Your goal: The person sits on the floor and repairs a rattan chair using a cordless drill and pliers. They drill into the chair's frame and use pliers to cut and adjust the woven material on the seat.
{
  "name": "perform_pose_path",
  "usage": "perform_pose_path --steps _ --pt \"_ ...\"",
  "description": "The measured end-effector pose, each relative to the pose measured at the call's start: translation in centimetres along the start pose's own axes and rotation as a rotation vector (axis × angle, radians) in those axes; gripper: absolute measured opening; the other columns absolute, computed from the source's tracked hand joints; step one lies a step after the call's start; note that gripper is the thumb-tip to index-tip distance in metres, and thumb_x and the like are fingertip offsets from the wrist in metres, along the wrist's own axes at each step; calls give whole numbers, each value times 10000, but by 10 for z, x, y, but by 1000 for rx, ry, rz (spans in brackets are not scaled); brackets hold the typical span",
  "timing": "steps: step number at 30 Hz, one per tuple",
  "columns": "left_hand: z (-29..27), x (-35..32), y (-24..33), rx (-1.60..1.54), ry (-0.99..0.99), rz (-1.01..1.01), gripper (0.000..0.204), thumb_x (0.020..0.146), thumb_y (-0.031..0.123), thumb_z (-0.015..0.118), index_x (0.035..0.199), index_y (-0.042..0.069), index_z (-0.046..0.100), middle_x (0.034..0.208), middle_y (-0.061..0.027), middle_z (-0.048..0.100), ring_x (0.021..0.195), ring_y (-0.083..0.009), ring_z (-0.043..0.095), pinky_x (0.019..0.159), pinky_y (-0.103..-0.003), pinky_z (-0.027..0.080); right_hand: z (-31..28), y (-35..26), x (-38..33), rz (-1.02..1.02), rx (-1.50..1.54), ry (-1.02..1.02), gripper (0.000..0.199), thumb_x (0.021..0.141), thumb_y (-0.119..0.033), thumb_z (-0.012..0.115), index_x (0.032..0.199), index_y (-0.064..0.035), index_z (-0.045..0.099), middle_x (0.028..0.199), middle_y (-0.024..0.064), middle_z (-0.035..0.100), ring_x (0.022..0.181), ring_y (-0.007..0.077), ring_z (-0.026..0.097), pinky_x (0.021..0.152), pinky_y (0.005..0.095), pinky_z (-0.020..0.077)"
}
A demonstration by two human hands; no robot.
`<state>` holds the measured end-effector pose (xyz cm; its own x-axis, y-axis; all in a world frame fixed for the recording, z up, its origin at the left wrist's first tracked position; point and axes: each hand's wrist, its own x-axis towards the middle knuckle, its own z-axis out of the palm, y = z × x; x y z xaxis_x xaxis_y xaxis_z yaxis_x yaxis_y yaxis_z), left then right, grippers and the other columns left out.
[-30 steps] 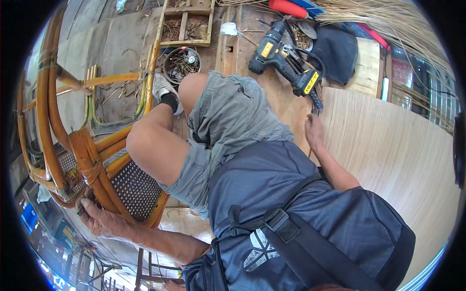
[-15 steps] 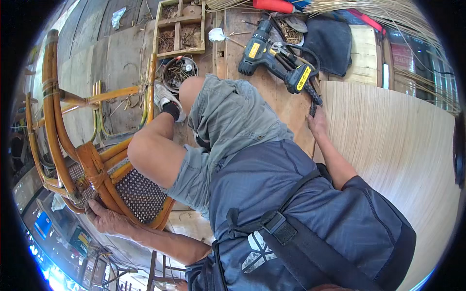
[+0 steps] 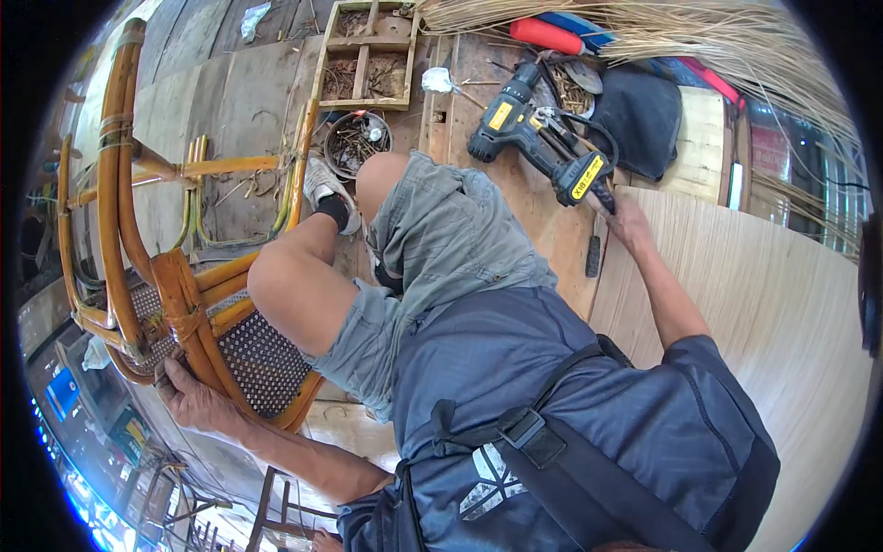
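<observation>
On the left, a rattan chair (image 3: 184, 304) with a woven cane panel (image 3: 262, 363) lies tipped beside my leg. My left hand (image 3: 198, 405) is closed at its lower rim, thumb on top; the fingers underneath are partly hidden. My right hand (image 3: 628, 224) reaches to the end of a dark-handled tool (image 3: 602, 196), fingers closed round it. That tool lies beside a yellow and black cordless drill (image 3: 529, 138). A short black-handled tool (image 3: 593, 256) lies on the wood just below my right hand.
Ahead are a wooden divided box (image 3: 354, 99) and a round tin of scraps (image 3: 375, 166). A red cylinder (image 3: 546, 35), a black pouch (image 3: 636, 120) and rattan strands (image 3: 708, 41) lie at the far right. A pale wooden panel (image 3: 736, 304) stands at my right.
My right hand has left the short black-handled tool and moved slightly up and right to another handle. The left hand stays at the chair; the whole view has shifted a little.
</observation>
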<state>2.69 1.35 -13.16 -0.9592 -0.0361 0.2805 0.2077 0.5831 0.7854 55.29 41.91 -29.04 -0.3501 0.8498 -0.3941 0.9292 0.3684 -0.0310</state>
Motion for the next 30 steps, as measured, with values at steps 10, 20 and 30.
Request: perform_pose_path --steps 10,20,30 --pt "3 -2 -8 -90 9 -8 307 920 214 633 1045 -67 631 920 -97 667 801 -160 615 713 -270 527 -92 11 -29 -13 -485 521 134 778 -59 525 892 -70 596 839 125 580 824 323 590 687 450 460" --pt "4 -3 3 -42 34 -1 277 915 204 641 989 -63 646 893 -81 652 806 -146 582 731 -267 503 -138 11 -71 130 -630 474 209 825 -72 479 970 -76 630 937 128 609 949 309 572 795 442 446" --pt "-6 -3 -19 757 -92 510 273 914 123 536 1169 126 633 1207 -77 609 992 -171 599 772 -241 470 -237 70 -63 221 -51 83 186 726 -151 592 851 -13 582 654 36 525 592 158 456 552 316 386"
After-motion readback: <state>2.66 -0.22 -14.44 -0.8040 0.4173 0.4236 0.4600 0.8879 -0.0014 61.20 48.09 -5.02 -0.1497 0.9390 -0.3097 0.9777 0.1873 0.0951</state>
